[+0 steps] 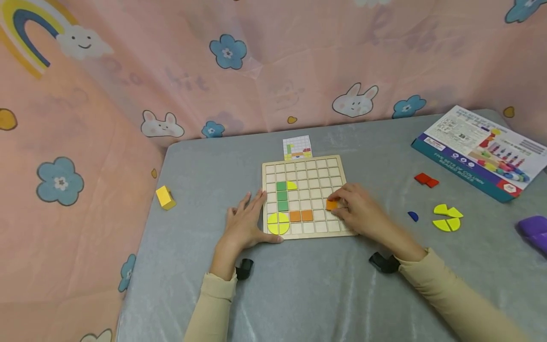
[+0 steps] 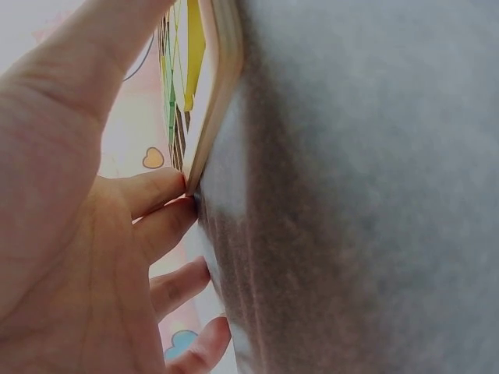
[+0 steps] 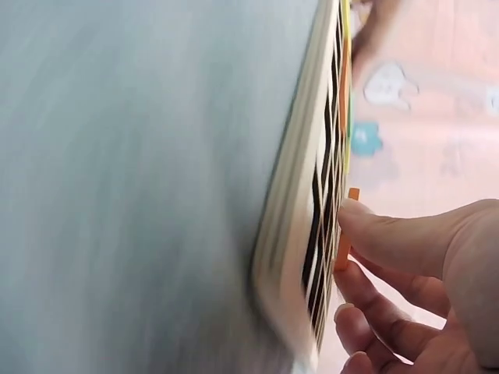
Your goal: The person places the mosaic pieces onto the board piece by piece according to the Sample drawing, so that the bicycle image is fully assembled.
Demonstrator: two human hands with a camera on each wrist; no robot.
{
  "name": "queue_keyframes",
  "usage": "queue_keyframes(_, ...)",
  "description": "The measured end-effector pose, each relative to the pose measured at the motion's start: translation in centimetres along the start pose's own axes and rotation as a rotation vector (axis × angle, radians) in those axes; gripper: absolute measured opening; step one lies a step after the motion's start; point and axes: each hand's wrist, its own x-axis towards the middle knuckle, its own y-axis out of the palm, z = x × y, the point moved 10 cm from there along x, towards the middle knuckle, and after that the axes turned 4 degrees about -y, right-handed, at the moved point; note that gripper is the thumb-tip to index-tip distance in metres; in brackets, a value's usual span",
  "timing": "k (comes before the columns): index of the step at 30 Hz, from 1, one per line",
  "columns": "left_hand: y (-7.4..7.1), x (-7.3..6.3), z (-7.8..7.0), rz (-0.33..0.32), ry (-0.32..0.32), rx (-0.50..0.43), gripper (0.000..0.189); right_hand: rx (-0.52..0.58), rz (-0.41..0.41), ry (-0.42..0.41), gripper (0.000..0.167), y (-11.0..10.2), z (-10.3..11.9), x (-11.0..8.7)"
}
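On wooden grid board (image 1: 304,164): right hand (image 1: 361,211) pinches flat orange square tile (image 1: 331,205); left hand (image 1: 245,221) spread flat at board's 9 o'clock edge.

The worktop (image 1: 307,294) lies bare in front of the grid board (image 1: 337,164), between the 2 sleeves. Left of the board only a yellow block (image 1: 165,197) stands, well apart, near the pink curtain (image 1: 85,142) that walls the left and far sides. Right of the board, red pieces (image 1: 426,179), a blue piece (image 1: 412,216) and yellow pieces (image 1: 447,217) dot the way; beyond them sit a box (image 1: 478,152) and a purple object (image 1: 534,230). A card (image 1: 297,147) touches the board's far edge.
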Motion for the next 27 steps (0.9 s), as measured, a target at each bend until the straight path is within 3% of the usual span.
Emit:
queue_keyframes(8,0.0,0.0,0.0,0.001,0.0,-0.006,0.133,-0.019,0.028,-0.059,0.021,1.8,2.0,0.7)
queue_keyframes(27,0.0,0.0,0.1,-0.001,0.0,-0.001,0.133,-0.006,0.043,-0.053,0.024,2.2,2.1,0.3)
